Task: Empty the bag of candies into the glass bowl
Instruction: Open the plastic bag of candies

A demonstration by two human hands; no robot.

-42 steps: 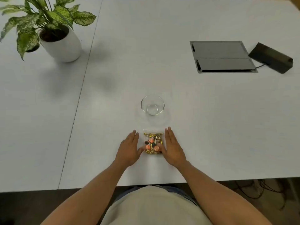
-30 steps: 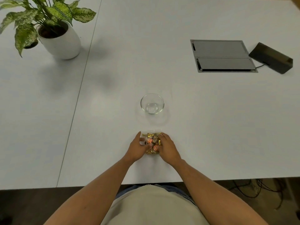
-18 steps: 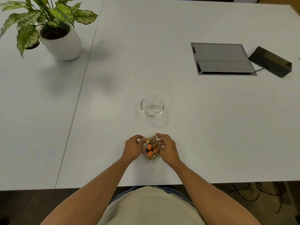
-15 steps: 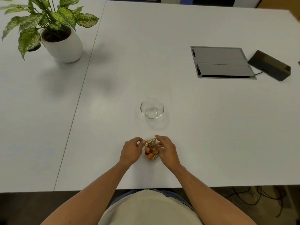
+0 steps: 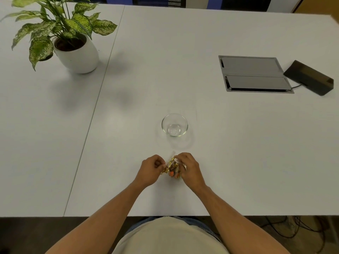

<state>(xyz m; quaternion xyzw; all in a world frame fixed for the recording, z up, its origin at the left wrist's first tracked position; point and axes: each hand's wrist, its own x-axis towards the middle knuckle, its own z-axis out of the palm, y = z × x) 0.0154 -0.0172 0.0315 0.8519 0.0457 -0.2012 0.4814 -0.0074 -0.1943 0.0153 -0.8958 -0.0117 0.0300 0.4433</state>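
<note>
— Both hands have closed in: a second ago they lay flat either side of the bag [image 5: 172, 168]; now the left hand [image 5: 151, 171] and right hand [image 5: 189, 169] pinch it from both sides, bunched up.

— Opened yet?

— Can't tell. It sits low at the table [image 5: 238, 153], near the bowl [image 5: 174, 125], which holds no candies. I'd say they're working the top apart; pouring comes after.

Potted plant [image 5: 73, 43] far left, cable hatch [image 5: 254, 74] far right, black box [image 5: 308, 77] beside it
</note>
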